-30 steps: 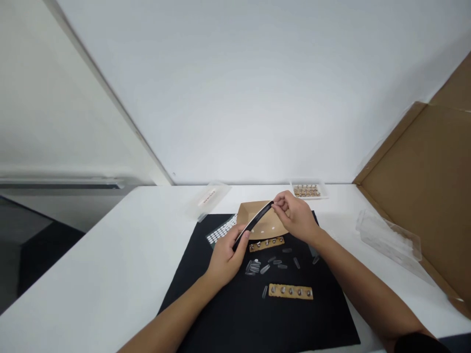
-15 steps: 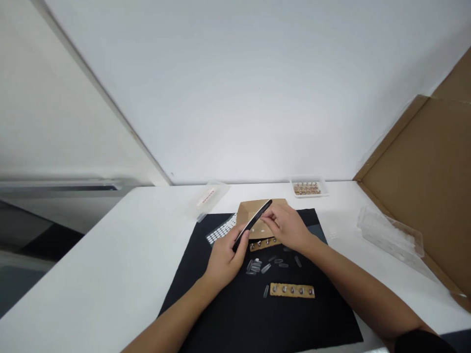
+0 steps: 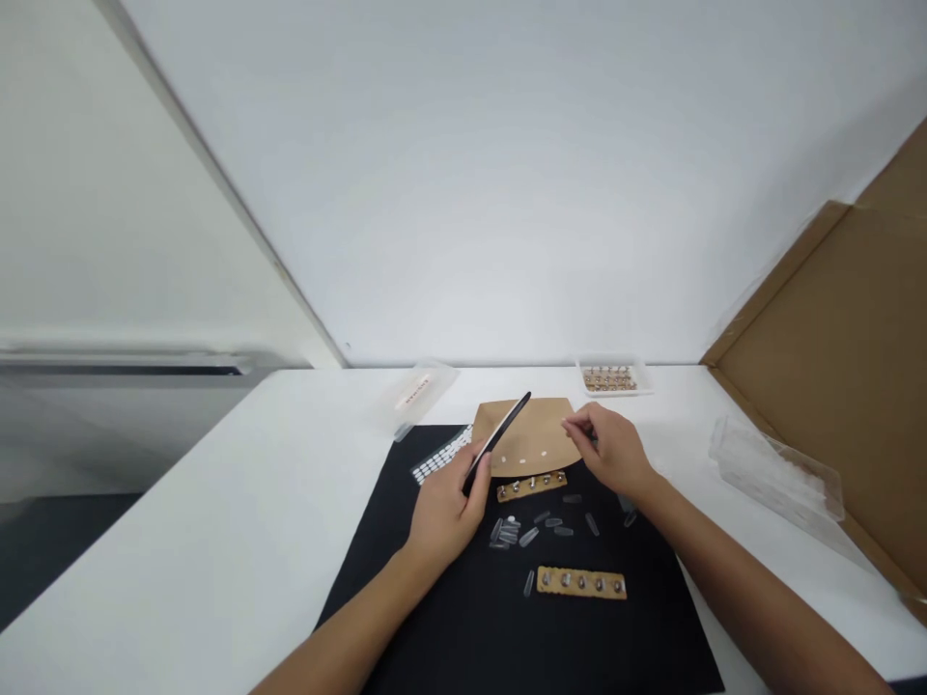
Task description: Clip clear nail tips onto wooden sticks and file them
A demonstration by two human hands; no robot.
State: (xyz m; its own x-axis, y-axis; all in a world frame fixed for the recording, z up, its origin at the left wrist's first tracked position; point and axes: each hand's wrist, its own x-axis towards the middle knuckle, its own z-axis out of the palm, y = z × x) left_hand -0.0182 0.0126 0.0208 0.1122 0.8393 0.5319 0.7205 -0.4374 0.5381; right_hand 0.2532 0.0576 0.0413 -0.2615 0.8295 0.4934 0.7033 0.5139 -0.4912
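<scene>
My left hand (image 3: 453, 502) is wrapped round a slim black nail file (image 3: 503, 426) with a pale edge, tilted up to the right. My right hand (image 3: 608, 446) is pinched above the right side of a brown paper tray (image 3: 540, 425); a small pale bit may show at the fingertips, too small to name. Several white bits lie in the tray. Just in front sits a cork-coloured strip (image 3: 532, 486) with metal studs, and nearer me another studded strip (image 3: 581, 583). Clear nail tips (image 3: 509, 533) are scattered between them on the black mat (image 3: 463, 627).
A sheet of white tabs (image 3: 440, 456) lies left of the tray. Behind are a clear plastic sleeve (image 3: 424, 391) and a white box (image 3: 615, 378) of studded strips. A clear plastic case (image 3: 778, 473) and a cardboard panel (image 3: 832, 386) stand on the right.
My right hand has moved right, away from the nail file, its fingers still pinched. My left hand keeps hold of the file. The view has shifted slightly.
</scene>
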